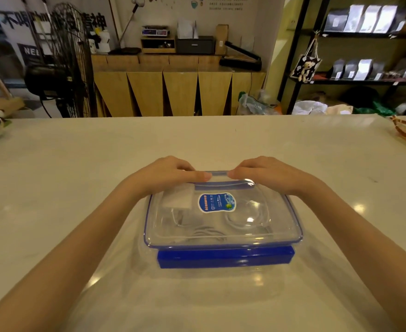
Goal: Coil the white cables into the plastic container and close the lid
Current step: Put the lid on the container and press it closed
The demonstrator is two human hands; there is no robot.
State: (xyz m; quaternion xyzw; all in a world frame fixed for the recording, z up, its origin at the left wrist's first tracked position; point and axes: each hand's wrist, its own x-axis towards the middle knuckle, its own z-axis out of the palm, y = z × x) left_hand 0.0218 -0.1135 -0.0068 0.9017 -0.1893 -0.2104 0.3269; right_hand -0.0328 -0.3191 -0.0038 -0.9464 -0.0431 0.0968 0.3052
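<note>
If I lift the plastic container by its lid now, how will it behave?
Probably light: only white cables show inside the plastic container. The clear lid looks glossy, likely slippery. The near blue clip appears unlatched, so the lid may come off.

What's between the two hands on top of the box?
In the head view, a short blue clip on the lid's far edge shows between the left hand and right hand.

lid [223, 212]: on the plastic container [224, 258], white cables [197, 230] inside
left hand [166, 174]: curled over far edge
right hand [267, 174]: likewise
surface [77, 168]: white
</note>
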